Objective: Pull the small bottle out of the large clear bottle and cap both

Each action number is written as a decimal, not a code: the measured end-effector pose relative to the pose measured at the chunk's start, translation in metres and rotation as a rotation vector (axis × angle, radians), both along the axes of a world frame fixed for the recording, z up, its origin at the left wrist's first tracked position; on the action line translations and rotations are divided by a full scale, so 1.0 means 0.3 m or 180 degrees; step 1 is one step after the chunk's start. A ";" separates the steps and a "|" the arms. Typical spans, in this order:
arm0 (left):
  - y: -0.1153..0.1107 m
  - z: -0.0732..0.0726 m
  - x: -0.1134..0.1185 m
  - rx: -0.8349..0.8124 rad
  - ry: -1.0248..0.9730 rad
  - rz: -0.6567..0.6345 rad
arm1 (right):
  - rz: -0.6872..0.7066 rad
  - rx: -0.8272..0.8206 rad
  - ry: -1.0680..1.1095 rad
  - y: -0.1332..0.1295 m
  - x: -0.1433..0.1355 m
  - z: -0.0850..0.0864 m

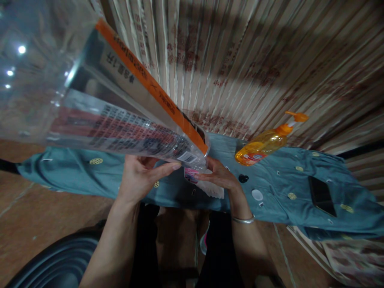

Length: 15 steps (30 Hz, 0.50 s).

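Note:
A large clear plastic bottle (pixel 120 132) with an orange-edged printed label fills the upper left, tilted with its narrow end low by my hands. My left hand (pixel 139 176) grips it from below, thumb stretched along its side and the other fingers partly hidden behind it. At the narrow end, my right hand (pixel 220 174) has its fingers curled round the neck; the bottle partly covers the fingertips. Just under that hand lie a small pink-printed pack (pixel 191 175) and a crumpled white tissue (pixel 211 189).
An orange pump bottle (pixel 261 147) leans at the back right of the teal cloth (pixel 228 146). Near my right wrist are a small black object (pixel 243 178) and a white round cap (pixel 257 195). Farther right lies a dark phone (pixel 322 196). A pleated curtain (pixel 216 60) hangs behind.

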State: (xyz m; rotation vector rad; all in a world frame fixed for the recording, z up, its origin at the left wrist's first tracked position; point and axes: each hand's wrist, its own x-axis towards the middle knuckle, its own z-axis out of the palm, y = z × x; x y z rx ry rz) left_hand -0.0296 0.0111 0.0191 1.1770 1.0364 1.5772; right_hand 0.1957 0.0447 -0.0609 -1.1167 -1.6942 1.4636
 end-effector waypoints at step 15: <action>0.003 0.006 0.003 0.0055 0.0121 0.0033 | 0.0009 0.0042 0.0049 0.004 -0.001 -0.014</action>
